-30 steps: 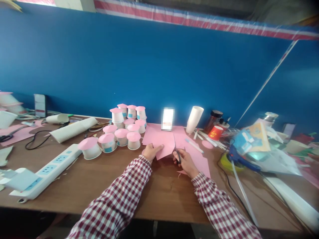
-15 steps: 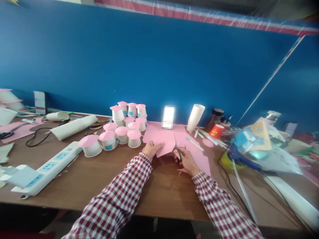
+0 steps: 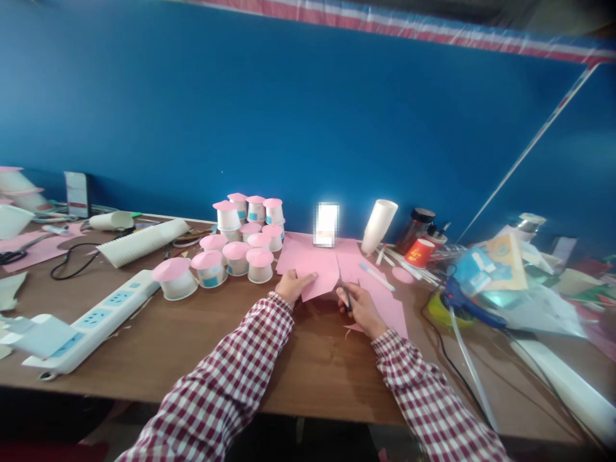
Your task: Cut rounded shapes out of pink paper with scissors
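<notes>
My left hand (image 3: 293, 289) pinches the near left edge of a pink paper sheet (image 3: 317, 273), thumb on top. In my right hand (image 3: 360, 305) is a pair of scissors (image 3: 344, 295), with fingers round the dark handles. The blades point away from me and meet the right edge of the held sheet. More pink paper (image 3: 391, 311) lies beneath and to the right of it. To the left, several paper cups (image 3: 260, 272) stand upside down, topped with shallow pink paper cones (image 3: 171, 269).
A white power strip (image 3: 106, 314) lies at left, near a stack of white cups (image 3: 144, 242). Behind the paper, a lit phone (image 3: 326, 224) leans on the blue wall. At right are a red cup (image 3: 418, 253), a dark jar (image 3: 414, 229) and a blue glue gun (image 3: 474, 305) with its cord.
Both hands keep nearly the same place, with the scissors at the sheet's edge. The view has shifted very slightly.
</notes>
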Demonstrator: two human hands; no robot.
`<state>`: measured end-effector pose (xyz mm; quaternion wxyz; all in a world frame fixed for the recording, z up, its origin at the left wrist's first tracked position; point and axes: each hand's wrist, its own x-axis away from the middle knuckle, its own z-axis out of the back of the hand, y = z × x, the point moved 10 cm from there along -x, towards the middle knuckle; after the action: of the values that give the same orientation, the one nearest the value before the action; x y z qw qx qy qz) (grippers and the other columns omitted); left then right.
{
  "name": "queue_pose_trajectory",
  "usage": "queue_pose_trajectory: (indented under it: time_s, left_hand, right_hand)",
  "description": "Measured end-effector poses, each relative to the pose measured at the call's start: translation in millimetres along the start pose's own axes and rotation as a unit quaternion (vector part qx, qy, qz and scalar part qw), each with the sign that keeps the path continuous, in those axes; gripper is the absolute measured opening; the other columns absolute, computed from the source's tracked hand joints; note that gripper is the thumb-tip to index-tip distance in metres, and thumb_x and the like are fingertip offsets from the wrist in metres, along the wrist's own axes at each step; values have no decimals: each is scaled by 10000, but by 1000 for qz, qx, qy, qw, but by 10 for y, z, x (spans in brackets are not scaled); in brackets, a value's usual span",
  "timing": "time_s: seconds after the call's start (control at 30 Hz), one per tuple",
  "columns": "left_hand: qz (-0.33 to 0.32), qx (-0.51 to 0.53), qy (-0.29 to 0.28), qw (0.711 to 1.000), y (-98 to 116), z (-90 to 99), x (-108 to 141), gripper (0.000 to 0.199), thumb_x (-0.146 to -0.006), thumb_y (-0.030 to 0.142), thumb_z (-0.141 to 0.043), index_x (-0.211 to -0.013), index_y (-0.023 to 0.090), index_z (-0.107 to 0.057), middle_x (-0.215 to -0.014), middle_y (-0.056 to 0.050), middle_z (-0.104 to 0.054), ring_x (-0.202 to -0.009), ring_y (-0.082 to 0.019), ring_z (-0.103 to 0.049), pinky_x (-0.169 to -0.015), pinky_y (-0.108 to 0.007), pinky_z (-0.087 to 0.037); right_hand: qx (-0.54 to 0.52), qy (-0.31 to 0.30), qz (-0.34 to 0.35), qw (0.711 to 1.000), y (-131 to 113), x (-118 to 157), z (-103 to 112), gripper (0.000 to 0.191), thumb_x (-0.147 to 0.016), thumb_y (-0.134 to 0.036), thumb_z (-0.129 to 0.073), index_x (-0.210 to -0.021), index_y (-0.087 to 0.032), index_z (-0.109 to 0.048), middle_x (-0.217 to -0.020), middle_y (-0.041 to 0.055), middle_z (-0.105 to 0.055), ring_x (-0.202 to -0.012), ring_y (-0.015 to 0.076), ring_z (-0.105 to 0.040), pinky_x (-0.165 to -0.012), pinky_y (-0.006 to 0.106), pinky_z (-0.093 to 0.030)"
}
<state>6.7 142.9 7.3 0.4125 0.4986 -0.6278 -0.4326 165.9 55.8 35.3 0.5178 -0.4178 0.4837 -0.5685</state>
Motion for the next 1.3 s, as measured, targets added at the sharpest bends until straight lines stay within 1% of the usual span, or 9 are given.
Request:
queue_pose_trajectory:
  time_s: [0.37, 0.6, 0.73, 0.83, 0.93, 1.03, 1.1, 1.17, 1.3]
  left_hand:
    - [12, 9, -7, 1000, -5, -1, -13, 389, -512, 295, -822, -817, 93, -690, -820, -143, -709, -835, -271, -661, -761, -382, -542]
    - [5, 11, -15, 1000, -24, -7, -50, 450, -504, 329, -825, -836, 63, -679, -878, -170, -702, -804, -261, -665, -750, -390, -542]
    - [7, 12, -9, 1000, -15, 5, -39, 449, -505, 340, -824, -829, 67, -675, -874, -168, -702, -780, -252, -666, -723, -376, -546]
    - [-3, 21, -8, 1000, 21, 2, -18, 432, -519, 345, -817, -820, 71, -677, -873, -161, -703, -775, -237, -663, -725, -361, -544]
    - [-9, 19, -12, 1000, 54, -7, 7, 400, -535, 345, -807, -804, 78, -677, -811, -138, -704, -742, -221, -661, -696, -336, -546]
    - [4, 2, 1, 1000, 61, 21, 30, 345, -571, 358, -785, -758, 95, -665, -654, -92, -677, -630, -197, -645, -581, -296, -537]
    - [16, 8, 8, 1000, 66, 32, 45, 324, -591, 355, -772, -761, 105, -657, -595, -70, -654, -581, -183, -630, -522, -272, -520]
    - [22, 35, 10, 999, 84, 29, 57, 320, -601, 328, -767, -807, 110, -656, -632, -68, -667, -595, -176, -634, -520, -258, -519]
    - [28, 79, 24, 996, 97, 39, 67, 342, -598, 290, -769, -870, 114, -657, -809, -98, -701, -696, -182, -659, -580, -260, -538]
  right_hand:
    - [5, 5, -3, 1000, -61, 34, -5, 400, -711, -505, -611, -880, -143, -633, -573, -13, -538, -487, 103, -508, -375, 180, -342]
    - [-6, -1, -4, 1000, -25, 22, -14, 434, -714, -503, -614, -954, -141, -617, -573, -23, -538, -469, 93, -497, -374, 176, -335]
    - [-17, -31, -6, 999, 22, 10, -65, 432, -748, -504, -591, -991, -147, -583, -639, -3, -568, -516, 105, -537, -396, 176, -358]
    - [-17, -33, -7, 999, 38, 5, -70, 428, -762, -501, -578, -1007, -149, -571, -675, 7, -574, -552, 114, -550, -405, 178, -370]
    - [-12, -35, 2, 999, 28, 1, -80, 434, -761, -485, -585, -1040, -152, -575, -691, 13, -576, -572, 119, -550, -415, 186, -378]
    - [-20, -46, 27, 998, 1, -4, -102, 443, -758, -462, -603, -1071, -149, -577, -705, 13, -580, -589, 115, -548, -477, 213, -423]
    - [-21, -46, 29, 998, 16, -12, -98, 464, -754, -459, -613, -1095, -148, -571, -716, 14, -584, -604, 118, -552, -480, 214, -425]
    - [-21, -41, 14, 999, 56, -22, -83, 483, -751, -468, -612, -1115, -153, -560, -726, 16, -587, -611, 123, -555, -444, 200, -404]
    - [-35, -17, -8, 999, 91, -36, -26, 476, -743, -486, -613, -1084, -159, -559, -714, 18, -592, -591, 127, -559, -411, 190, -395]
